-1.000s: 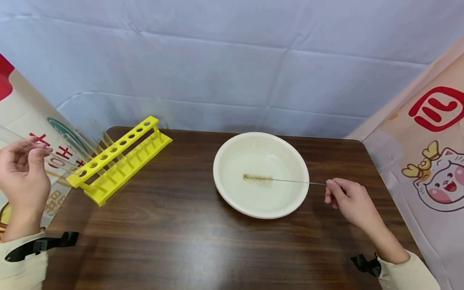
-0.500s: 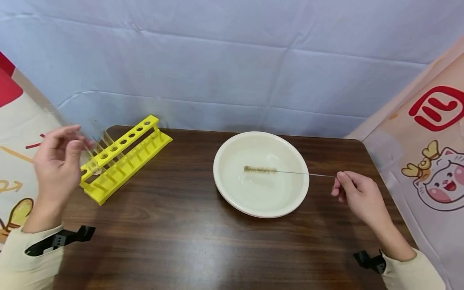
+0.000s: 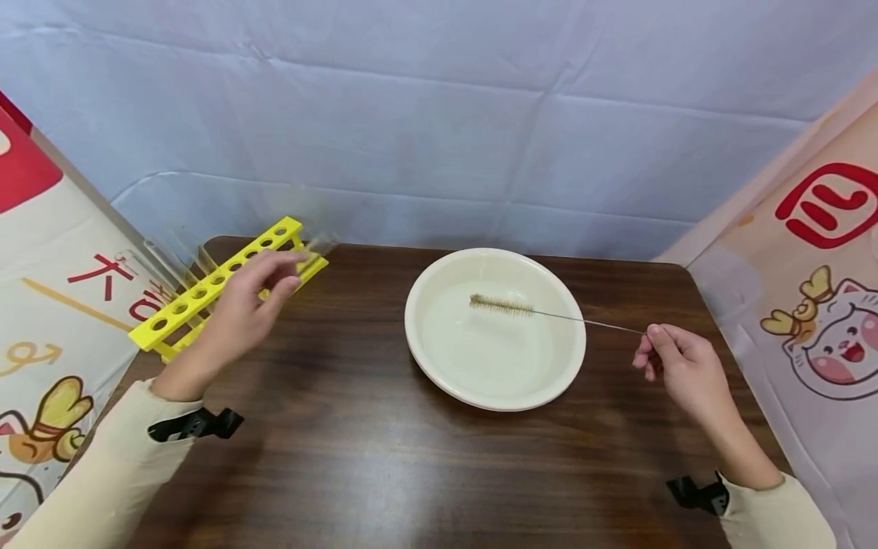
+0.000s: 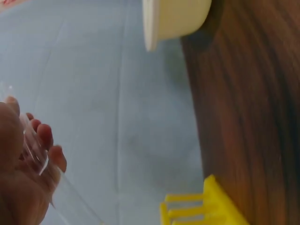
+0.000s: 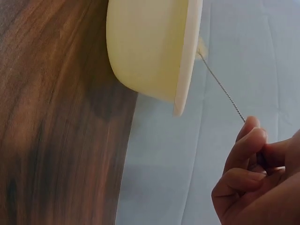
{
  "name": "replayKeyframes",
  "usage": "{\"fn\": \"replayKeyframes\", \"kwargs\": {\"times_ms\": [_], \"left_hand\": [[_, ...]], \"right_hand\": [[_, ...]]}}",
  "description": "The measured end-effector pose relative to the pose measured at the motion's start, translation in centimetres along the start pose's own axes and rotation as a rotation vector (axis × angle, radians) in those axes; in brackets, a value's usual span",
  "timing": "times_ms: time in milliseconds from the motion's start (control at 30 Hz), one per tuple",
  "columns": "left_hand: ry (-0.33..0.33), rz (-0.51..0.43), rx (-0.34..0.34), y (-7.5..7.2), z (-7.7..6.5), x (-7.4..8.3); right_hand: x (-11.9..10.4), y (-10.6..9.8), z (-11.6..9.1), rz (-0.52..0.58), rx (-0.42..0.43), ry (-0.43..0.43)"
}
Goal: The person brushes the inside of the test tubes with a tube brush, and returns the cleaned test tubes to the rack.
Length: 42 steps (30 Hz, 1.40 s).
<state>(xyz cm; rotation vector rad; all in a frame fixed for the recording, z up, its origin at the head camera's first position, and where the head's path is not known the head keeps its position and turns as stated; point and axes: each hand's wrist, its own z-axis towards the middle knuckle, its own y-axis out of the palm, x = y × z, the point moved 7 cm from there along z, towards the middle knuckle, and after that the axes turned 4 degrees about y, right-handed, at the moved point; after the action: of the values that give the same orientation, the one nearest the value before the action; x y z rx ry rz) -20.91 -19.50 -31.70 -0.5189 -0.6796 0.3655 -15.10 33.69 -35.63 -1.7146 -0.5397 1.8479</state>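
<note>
My left hand (image 3: 250, 301) grips a clear glass test tube (image 4: 72, 201) and is over the front of the yellow test tube rack (image 3: 161, 326). The tube's faint end shows beyond the fingers in the head view, and its body crosses the palm in the left wrist view. My right hand (image 3: 689, 374) pinches the twisted-wire handle of a test tube brush (image 3: 504, 306). The brush's tan bristles are over the cream basin (image 3: 490, 362), its wire crossing above the right rim.
Several clear tubes (image 3: 152, 252) stand in the left part of the rack. The dark wooden table (image 3: 384, 473) ends at a pale cloth backdrop (image 3: 411, 152). Printed cloth panels (image 3: 823, 328) hang at both sides.
My left hand has moved right with the test tube, from the left side to over the rack. The right hand has shifted slightly right, and the brush's bristles have risen and tilted over the basin.
</note>
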Motion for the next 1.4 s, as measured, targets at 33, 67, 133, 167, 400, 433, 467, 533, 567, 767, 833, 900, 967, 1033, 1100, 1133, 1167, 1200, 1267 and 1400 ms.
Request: {"fn": "replayKeyframes", "kwargs": {"times_ms": [33, 67, 133, 167, 400, 433, 467, 533, 567, 767, 833, 900, 967, 1033, 1100, 1133, 1167, 1200, 1267, 1400], "left_hand": [[0.000, 0.007, -0.035, 0.8, 0.2, 0.0], [-0.004, 0.013, -0.067, 1.5, 0.5, 0.0], [-0.016, 0.032, -0.122, 3.0, 0.9, -0.1], [-0.028, 0.038, -0.149, 3.7, 1.2, -0.1], [-0.105, 0.064, -0.298, 7.1, 2.4, 0.1], [-0.112, 0.072, -0.312, 7.4, 2.5, 0.1], [-0.117, 0.079, -0.322, 7.7, 2.6, 0.1], [-0.119, 0.098, -0.337, 8.2, 2.8, 0.1], [-0.120, 0.108, -0.342, 8.4, 2.9, 0.1], [-0.121, 0.127, -0.374, 9.8, 3.1, 0.1], [-0.114, 0.127, -0.380, 10.3, 3.2, 0.2], [-0.106, 0.123, -0.387, 10.7, 3.3, 0.3], [-0.098, 0.119, -0.392, 11.0, 3.4, 0.5], [-0.092, 0.115, -0.397, 11.3, 3.4, 0.5], [-0.086, 0.116, -0.401, 11.5, 3.5, 0.5], [-0.085, 0.115, -0.402, 11.6, 3.5, 0.5], [-0.084, 0.113, -0.403, 11.6, 3.5, 0.5], [-0.082, 0.109, -0.403, 11.6, 3.4, 0.6], [-0.076, 0.101, -0.407, 11.7, 3.3, 0.6], [-0.060, 0.074, -0.420, 11.7, 3.1, 0.9]], "right_hand": [[0.0, -0.1, 0.1, 0.007, 0.004, 0.003], [0.1, -0.3, 0.1, 0.017, 0.008, 0.004], [0.0, -0.6, 0.4, 0.050, 0.013, 0.009], [0.0, -0.7, 0.5, 0.068, 0.014, 0.011], [0.0, -1.0, 0.8, 0.285, -0.001, 0.010], [0.0, -1.0, 0.9, 0.334, -0.009, 0.007], [-0.1, -1.1, 0.9, 0.384, -0.016, 0.003], [-0.3, -1.1, 1.0, 0.468, -0.027, -0.012], [-0.4, -1.2, 1.0, 0.497, -0.030, -0.022], [-1.3, -1.3, 1.2, 0.544, -0.031, -0.085], [-1.6, -1.2, 1.1, 0.580, -0.041, -0.097], [-1.8, -1.1, 1.1, 0.608, -0.058, -0.101], [-2.0, -1.0, 1.0, 0.622, -0.075, -0.100], [-2.2, -0.9, 1.0, 0.608, -0.080, -0.096], [-2.4, -0.8, 0.9, 0.592, -0.079, -0.094], [-2.6, -0.8, 0.9, 0.592, -0.082, -0.098], [-2.7, -0.7, 0.8, 0.592, -0.082, -0.101], [-2.8, -0.7, 0.8, 0.596, -0.082, -0.100], [-3.0, -0.6, 0.9, 0.611, -0.091, -0.108], [-3.1, -0.4, 1.0, 0.618, -0.106, -0.111]]}}
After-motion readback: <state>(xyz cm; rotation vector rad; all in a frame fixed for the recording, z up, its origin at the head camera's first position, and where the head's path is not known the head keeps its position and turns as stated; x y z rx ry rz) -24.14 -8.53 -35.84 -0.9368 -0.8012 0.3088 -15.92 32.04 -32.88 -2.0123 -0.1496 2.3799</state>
